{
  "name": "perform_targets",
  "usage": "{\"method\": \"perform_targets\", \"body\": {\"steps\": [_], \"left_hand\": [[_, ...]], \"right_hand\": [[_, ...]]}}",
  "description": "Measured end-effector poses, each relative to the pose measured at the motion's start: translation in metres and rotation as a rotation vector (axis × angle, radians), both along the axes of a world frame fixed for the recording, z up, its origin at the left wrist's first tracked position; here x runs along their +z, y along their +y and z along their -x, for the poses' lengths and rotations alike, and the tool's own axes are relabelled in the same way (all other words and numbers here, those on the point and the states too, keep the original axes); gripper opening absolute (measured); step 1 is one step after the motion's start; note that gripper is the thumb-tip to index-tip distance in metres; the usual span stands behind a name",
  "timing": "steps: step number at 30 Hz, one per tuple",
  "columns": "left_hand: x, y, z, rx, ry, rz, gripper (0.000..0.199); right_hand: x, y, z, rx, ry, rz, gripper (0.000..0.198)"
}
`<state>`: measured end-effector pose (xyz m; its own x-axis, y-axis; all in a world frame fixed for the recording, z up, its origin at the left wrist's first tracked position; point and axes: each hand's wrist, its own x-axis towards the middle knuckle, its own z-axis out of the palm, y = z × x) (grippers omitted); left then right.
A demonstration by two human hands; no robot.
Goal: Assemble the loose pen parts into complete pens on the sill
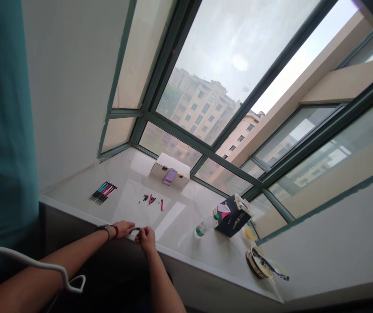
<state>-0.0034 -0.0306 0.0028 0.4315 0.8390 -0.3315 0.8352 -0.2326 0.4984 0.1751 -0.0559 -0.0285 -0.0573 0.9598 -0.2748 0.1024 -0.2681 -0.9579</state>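
Observation:
Close to the front edge of the white sill, my left hand [125,228] and my right hand [146,238] are near each other. A short, dark teal pen part [136,228] spans the small gap between them. Fingers of both hands are closed on it, though most of it is hidden. Beyond the hands lie loose pen parts [150,200], black and pink, with a pink barrel [162,205] a little apart. To the left, several pens [103,192] in teal, pink and black lie side by side in a slanted row.
At the back, a white open box [169,170] stands against the window, a purple patterned item [169,176] before it. Rightward are a green-capped bottle [204,227], a dark box [233,216] and a round tub [259,263]. A white cable [30,260] crosses my left forearm.

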Motion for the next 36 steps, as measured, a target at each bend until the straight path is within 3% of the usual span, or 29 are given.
{"method": "perform_targets", "body": {"steps": [5, 17, 25, 30, 36], "left_hand": [[0.001, 0.000, -0.001, 0.011, 0.000, 0.003, 0.042], [-0.007, 0.004, -0.003, 0.007, 0.012, 0.008, 0.043], [-0.004, 0.001, -0.012, 0.138, 0.055, 0.014, 0.044], [-0.001, 0.002, -0.013, 0.131, 0.048, 0.029, 0.044], [-0.004, 0.004, -0.009, 0.090, 0.026, 0.029, 0.043]], "right_hand": [[-0.001, 0.001, -0.001, 0.053, 0.016, -0.021, 0.018], [0.003, -0.001, -0.001, 0.021, -0.016, -0.011, 0.021], [0.005, -0.006, 0.004, -0.030, -0.051, -0.081, 0.016], [0.008, -0.003, 0.003, -0.051, 0.001, 0.004, 0.003], [0.008, 0.003, 0.002, -0.039, 0.028, 0.061, 0.005]]}}
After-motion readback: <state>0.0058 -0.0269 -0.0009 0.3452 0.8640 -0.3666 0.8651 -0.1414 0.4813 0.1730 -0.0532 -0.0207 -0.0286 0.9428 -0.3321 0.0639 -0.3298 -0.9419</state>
